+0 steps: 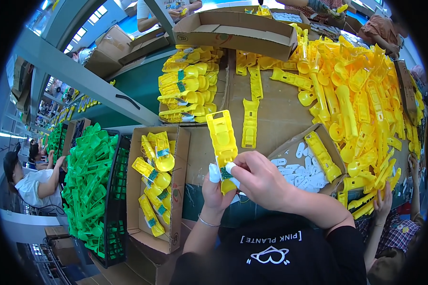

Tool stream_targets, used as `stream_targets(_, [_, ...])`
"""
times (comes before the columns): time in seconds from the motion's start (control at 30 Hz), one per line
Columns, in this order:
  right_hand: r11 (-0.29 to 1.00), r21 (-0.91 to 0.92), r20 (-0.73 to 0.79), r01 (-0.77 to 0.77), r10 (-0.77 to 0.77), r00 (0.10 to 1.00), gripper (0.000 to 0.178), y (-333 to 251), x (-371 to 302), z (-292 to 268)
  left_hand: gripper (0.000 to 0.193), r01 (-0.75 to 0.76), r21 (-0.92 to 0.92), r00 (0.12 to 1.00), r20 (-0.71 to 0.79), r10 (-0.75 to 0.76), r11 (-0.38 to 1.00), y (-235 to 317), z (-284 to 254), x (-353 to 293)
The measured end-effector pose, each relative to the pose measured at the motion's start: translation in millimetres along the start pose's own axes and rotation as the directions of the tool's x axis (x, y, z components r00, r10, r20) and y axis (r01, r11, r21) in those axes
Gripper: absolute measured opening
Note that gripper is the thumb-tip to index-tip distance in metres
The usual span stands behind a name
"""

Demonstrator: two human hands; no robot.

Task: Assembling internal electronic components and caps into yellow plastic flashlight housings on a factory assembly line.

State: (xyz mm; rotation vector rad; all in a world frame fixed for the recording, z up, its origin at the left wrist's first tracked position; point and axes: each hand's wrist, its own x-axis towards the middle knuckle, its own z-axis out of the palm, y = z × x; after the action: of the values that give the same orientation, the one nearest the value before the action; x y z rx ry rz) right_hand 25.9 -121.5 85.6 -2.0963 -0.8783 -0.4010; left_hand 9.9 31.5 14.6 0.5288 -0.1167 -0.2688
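Both of our hands meet low over the near edge of the cardboard-covered table (276, 118). Our left hand (215, 192) is closed around the lower end of a long yellow plastic shell (222, 140), and our right hand (261, 180) pinches at that same lower end, where a small green strip (226, 174) shows between the white-capped fingertips (229, 167). The shell stands nearly upright from the grip, its long axis running away from us and leaning a little left, its ribbed open side facing us. Both hands touch it; the right lies over the strip, the left under and behind.

Near the table's right side, a shallow carton (318, 133) holds small white pieces (295, 173) and one more yellow part. Beyond it, along the right edge, a big heap of yellow parts (361, 99) spreads out. Off the table's left edge sits a box of finished yellow pieces (154, 180) banded in green, beside a black crate of green parts (88, 180).

The shell's bottom end is hidden inside our palms, so we cannot tell how far the strip wraps, or whether a second half sits behind the shell. Our left fingers are mostly covered by the right hand.
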Motion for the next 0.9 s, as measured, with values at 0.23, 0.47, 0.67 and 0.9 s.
stream_targets(0.23, [0.998,-0.045,0.053,0.033,-0.031,0.998,0.022,1,-6,-3,0.045,-0.031,0.083,0.997,-0.069,0.037,0.996,-11,13,-4])
stream_targets(0.47, [0.994,-0.045,0.013,0.104,-0.104,0.995,0.024,17,-19,-2,0.05,-0.053,0.454,0.985,-0.124,0.122,0.889,-13,28,-8])
stream_targets(0.67, [0.98,-0.054,-0.116,0.193,-0.199,0.973,0.025,21,-26,-1,0.051,-0.118,0.685,0.981,-0.034,0.193,0.719,-11,36,-8])
stream_targets(0.9, [0.728,0.634,-0.071,-0.261,0.39,0.918,0.034,16,-29,-16,0.041,-0.168,0.584,0.976,-0.016,0.218,0.794,-7,46,-12])
